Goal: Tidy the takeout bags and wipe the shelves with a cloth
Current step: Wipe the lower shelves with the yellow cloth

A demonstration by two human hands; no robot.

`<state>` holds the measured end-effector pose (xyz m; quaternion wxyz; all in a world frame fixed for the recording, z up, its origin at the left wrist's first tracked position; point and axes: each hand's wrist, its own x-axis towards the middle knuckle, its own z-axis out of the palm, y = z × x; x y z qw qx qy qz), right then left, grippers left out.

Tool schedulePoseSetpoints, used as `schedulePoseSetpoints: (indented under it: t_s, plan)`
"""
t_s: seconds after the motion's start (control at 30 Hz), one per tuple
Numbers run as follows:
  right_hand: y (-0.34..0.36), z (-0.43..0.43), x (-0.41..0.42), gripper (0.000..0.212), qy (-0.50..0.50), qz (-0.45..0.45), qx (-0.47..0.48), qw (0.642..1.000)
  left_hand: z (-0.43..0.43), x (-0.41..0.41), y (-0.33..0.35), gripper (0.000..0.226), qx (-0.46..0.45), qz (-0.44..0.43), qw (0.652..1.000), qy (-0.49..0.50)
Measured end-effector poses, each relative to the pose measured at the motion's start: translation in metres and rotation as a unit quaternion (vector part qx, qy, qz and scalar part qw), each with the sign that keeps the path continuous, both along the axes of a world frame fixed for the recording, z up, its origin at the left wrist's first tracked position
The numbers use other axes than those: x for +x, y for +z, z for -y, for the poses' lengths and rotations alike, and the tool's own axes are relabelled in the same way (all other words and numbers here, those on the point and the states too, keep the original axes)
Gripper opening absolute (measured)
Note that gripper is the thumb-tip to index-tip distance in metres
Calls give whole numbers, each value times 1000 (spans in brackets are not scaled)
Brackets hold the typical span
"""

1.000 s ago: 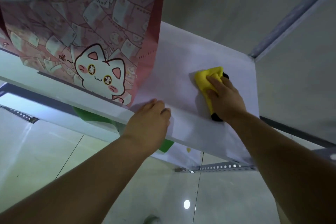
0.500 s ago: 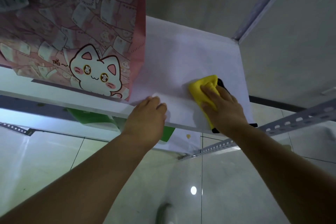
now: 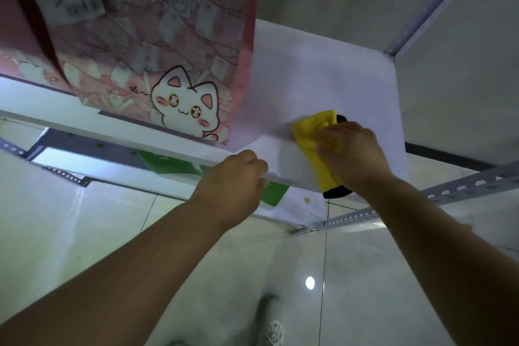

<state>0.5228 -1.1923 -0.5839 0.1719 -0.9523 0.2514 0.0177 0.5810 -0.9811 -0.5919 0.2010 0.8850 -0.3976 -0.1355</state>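
While the right hand (image 3: 354, 154) bears down on the yellow cloth (image 3: 311, 132), fingers curled over it, the cloth lies on the white shelf (image 3: 323, 78) near its front right corner, w/ a black part hanging past the front edge. Left hand (image 3: 236, 177) is apart from it, fingers hooked over the shelf's front edge just right of the pink cat-print takeout bag (image 3: 168, 50), which stands on the shelf's left part.

Risks, imo: a wide leftward sweep could knock the bag, which sits right at the front edge, & tip it off. The overhanging cloth could slip off if pressure eases.

Hard to see: both hands' fingertips; bag's top (cropped); the black bit, prob. cloth backing. Green item (image 3: 168, 161) below the shelf is mostly hidden.
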Motion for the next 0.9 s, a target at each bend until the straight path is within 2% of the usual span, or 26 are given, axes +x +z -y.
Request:
schedulePoseSetpoints:
  t_s: [0.17, 0.33, 0.47, 0.63, 0.77, 0.9]
  plan:
    - [27, -39, 10, 21, 18, 145, 22, 989, -25, 3, 26, 22, -77, 13, 994, 72]
    - [42, -85, 18, 30, 58, 183, 120, 974, -67, 13, 39, 22, -112, 42, 978, 169]
    - [38, -115, 30, 43, 57, 182, 142, 971, -104, 37, 39, 30, -131, 63, 960, 240]
    - [26, -149, 48, 56, -24, 196, 160, 967, -131, 75, 30, 54, -87, 73, 945, 306]
    - [24, -164, 65, 39, -103, 196, 169, 960, -139, 100, 28, 68, -74, 54, 946, 312]
    - [25, -161, 78, 26, -176, 195, 157, 952, -141, 120, 28, 73, -93, 33, 952, 291]
